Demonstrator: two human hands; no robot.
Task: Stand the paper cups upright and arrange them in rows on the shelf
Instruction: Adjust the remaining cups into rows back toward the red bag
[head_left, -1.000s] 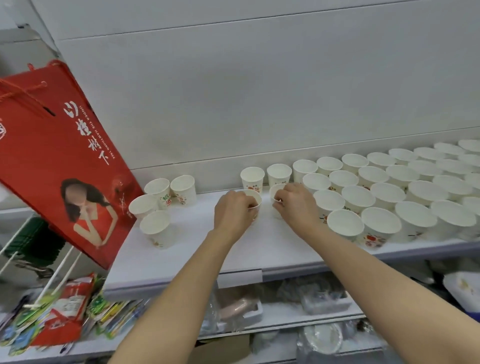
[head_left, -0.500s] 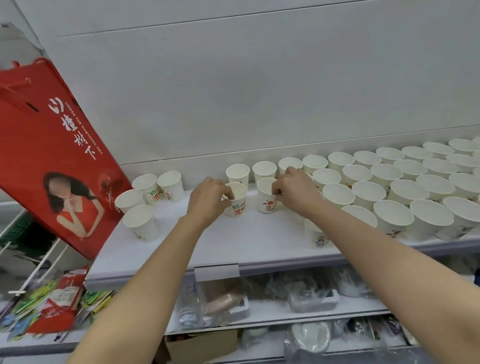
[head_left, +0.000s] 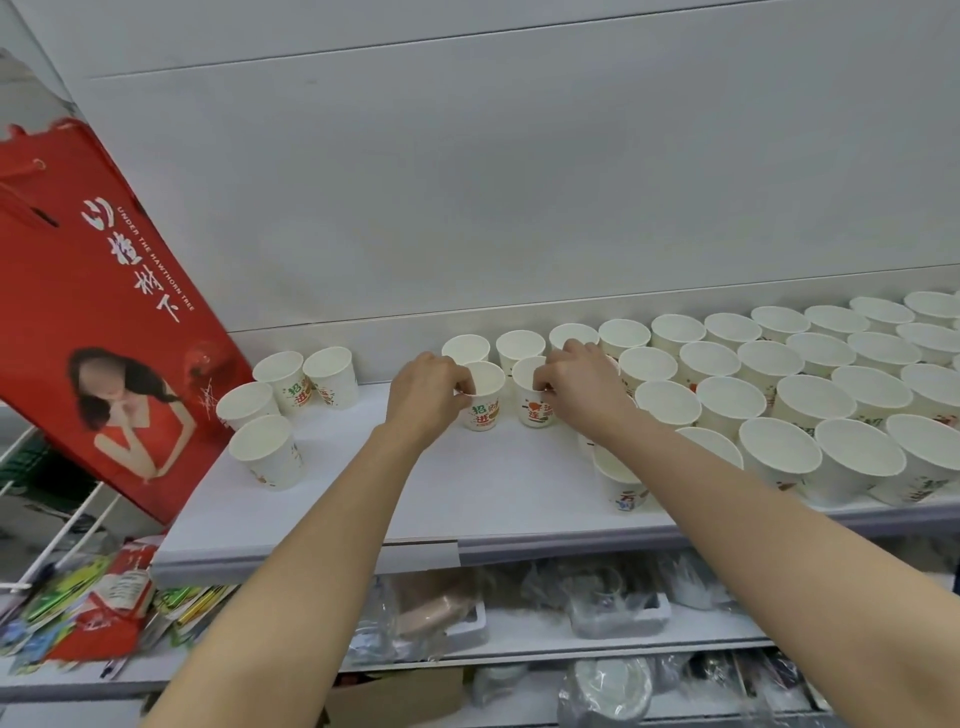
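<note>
While both arms reach over the white shelf (head_left: 467, 499), the left hand (head_left: 423, 397) curls its fingers round the rim of a small white paper cup printed with red and green characters (head_left: 483, 397), which stands upright near the shelf's back edge. Just beside it, the right hand (head_left: 584, 389) pinches the rim of a second printed white paper cup (head_left: 532, 402), also upright. Both cups look empty. Behind them a back row of white paper cups (head_left: 675, 332) runs along the rear edge, and further rows of open, empty cups (head_left: 779, 400) fill the right end. Four loose upright cups (head_left: 280, 410) cluster at the left end, seemingly empty, near a hanging red paper gift bag (head_left: 88, 312).
</note>
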